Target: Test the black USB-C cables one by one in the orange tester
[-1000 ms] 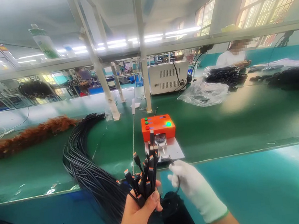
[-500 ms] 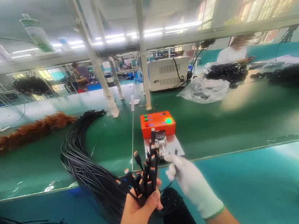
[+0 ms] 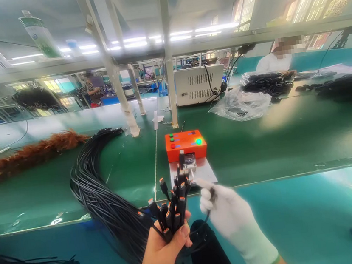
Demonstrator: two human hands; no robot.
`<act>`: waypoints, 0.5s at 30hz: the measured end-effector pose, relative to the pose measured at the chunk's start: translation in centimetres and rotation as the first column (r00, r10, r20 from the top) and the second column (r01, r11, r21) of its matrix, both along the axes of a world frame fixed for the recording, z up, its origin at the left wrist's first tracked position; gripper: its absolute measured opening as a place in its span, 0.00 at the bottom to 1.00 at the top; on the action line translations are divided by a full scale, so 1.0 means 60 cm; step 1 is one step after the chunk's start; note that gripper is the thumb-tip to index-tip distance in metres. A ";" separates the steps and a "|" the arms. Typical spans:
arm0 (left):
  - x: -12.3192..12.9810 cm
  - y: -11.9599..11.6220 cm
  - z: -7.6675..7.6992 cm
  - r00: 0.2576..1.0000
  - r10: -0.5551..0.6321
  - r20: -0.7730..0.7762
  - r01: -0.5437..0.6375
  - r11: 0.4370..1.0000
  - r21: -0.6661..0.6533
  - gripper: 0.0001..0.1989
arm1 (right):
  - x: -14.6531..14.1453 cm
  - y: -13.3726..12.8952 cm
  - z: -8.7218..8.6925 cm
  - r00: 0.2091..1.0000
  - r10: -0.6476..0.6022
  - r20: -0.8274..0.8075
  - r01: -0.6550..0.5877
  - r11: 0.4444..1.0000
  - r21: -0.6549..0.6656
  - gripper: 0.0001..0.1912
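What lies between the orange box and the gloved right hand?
In the head view, a silver plate with a small fixture lies between the orange box and right hand.

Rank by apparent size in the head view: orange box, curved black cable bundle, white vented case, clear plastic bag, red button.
Largest to smallest:
Curved black cable bundle
White vented case and clear plastic bag, too alike to rank
Orange box
Red button

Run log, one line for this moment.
left hand: gripping bunched black cable connectors | gloved right hand: holding one black cable | orange button box: green light lit
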State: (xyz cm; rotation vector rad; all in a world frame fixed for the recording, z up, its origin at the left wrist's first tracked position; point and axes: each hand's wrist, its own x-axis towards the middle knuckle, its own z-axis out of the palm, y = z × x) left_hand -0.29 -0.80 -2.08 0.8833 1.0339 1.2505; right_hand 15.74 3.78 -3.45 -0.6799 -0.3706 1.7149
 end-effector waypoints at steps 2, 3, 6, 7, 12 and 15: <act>0.001 0.000 0.000 1.000 0.005 0.009 -0.005 1.000 -0.001 0.15 | -0.006 -0.008 -0.002 0.998 0.063 -0.022 -0.063 0.998 -0.010 0.17; 0.001 -0.001 0.000 1.000 0.009 0.018 -0.008 1.000 -0.003 0.15 | -0.008 -0.011 -0.004 0.996 0.084 -0.018 -0.085 0.996 -0.011 0.18; 0.002 -0.001 0.001 0.999 0.018 0.029 -0.018 1.000 -0.003 0.15 | -0.014 -0.018 -0.012 0.982 0.141 0.127 -0.143 0.990 0.003 0.15; 0.003 -0.002 0.002 1.000 0.021 0.024 -0.021 1.000 0.000 0.15 | -0.016 -0.018 -0.014 0.963 0.149 0.222 -0.153 0.988 0.000 0.14; 0.003 -0.004 0.008 1.000 0.020 0.009 -0.020 1.000 0.010 0.14 | -0.025 -0.002 -0.027 0.850 0.135 0.509 -0.120 0.991 -0.063 0.14; 0.001 -0.004 0.008 1.000 0.012 0.002 -0.012 1.000 0.006 0.14 | -0.031 0.016 -0.033 0.835 0.153 0.528 -0.142 0.988 -0.062 0.12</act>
